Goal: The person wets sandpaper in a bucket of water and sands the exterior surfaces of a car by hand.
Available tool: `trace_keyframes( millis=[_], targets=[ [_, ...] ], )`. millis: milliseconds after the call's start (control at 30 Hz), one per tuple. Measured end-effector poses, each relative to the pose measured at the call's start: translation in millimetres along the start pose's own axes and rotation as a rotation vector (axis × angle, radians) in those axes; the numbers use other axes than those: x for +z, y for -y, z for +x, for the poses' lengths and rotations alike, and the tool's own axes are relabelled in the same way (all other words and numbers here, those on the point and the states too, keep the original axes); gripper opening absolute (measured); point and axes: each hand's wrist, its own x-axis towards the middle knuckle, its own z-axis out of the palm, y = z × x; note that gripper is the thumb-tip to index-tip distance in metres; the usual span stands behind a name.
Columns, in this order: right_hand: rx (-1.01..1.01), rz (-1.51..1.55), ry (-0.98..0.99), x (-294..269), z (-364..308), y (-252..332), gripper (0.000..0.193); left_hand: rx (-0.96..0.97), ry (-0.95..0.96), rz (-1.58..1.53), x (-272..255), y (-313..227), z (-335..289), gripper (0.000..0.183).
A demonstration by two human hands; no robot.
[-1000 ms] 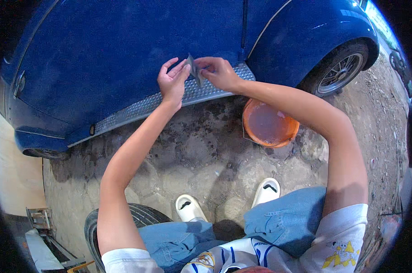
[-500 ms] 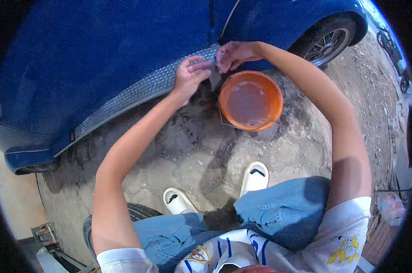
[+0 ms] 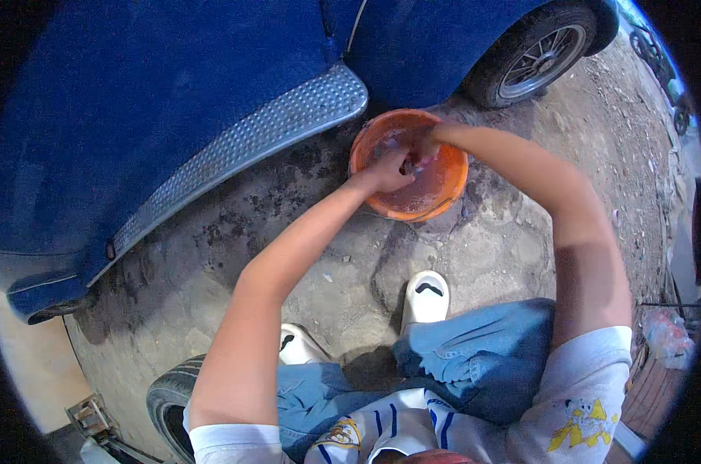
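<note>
An orange bucket (image 3: pixel 452 189) stands on the ground beside the blue car (image 3: pixel 211 93), holding murky, brownish water with some foam. Both my hands meet over the water, inside the rim. My left hand (image 3: pixel 387 172) comes in from the lower left with its fingers curled inward. My right hand (image 3: pixel 426 145) reaches over the right rim, bent down against the left one and dim in shadow. A small pinkish patch shows between them; what it is I cannot make out. Just left of the bucket ends the car's silver, dimpled running board (image 3: pixel 288 112).
A spoked car wheel (image 3: pixel 540 66) is beyond the bucket at the right. Damp, cracked paving (image 3: pixel 319 240) lies under the car's side. My white slides (image 3: pixel 426 298) are planted near the bucket. A loose tyre (image 3: pixel 168 394) lies at my left, and a clear plastic bag (image 3: pixel 667 340) at far right.
Both hands have come down from the running board's end into the bucket and drawn together. My view has shifted a little, so more of the loose tyre shows.
</note>
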Motion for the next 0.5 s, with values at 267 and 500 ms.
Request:
trace_keyframes(
  millis=[267, 500],
  targets=[
    [0.028, 0.123, 0.006, 33, 36, -19, 0.042, -0.125, 0.158, 0.306, 23, 35, 5, 0.052],
    [0.072, 0.181, -0.026, 36, 37, -27, 0.037, -0.368, 0.112, 0.16, 37, 24, 7, 0.041]
  ],
)
